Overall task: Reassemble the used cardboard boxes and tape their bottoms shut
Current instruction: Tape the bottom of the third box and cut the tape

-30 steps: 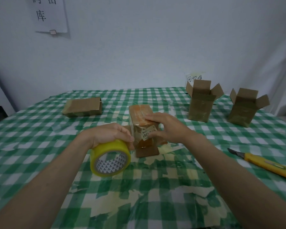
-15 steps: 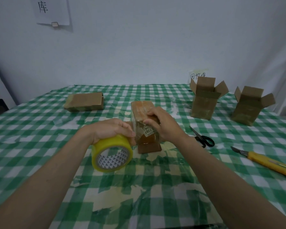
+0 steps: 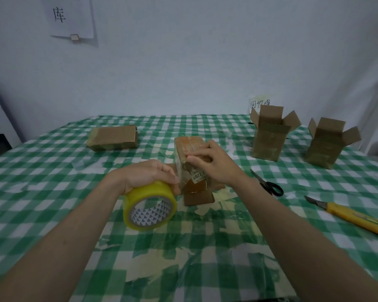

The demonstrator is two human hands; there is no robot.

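Note:
A small brown cardboard box (image 3: 189, 147) stands bottom-up in the middle of the checked table, its lower flaps splayed on the cloth. My right hand (image 3: 214, 162) presses its fingers on the taped top edge and near side of this box. My left hand (image 3: 151, 175) grips a yellow roll of clear tape (image 3: 150, 205) just left of the box, and a strip of tape runs from the roll to the box's side.
Two upright boxes with open top flaps stand at the back right (image 3: 270, 134) and far right (image 3: 327, 144). A flattened box (image 3: 114, 138) lies at the back left. Black scissors (image 3: 268, 184) and a yellow utility knife (image 3: 354, 216) lie to the right.
My right hand has slid from the box's front label up to its top edge. The left hand with the tape roll has stayed beside the box.

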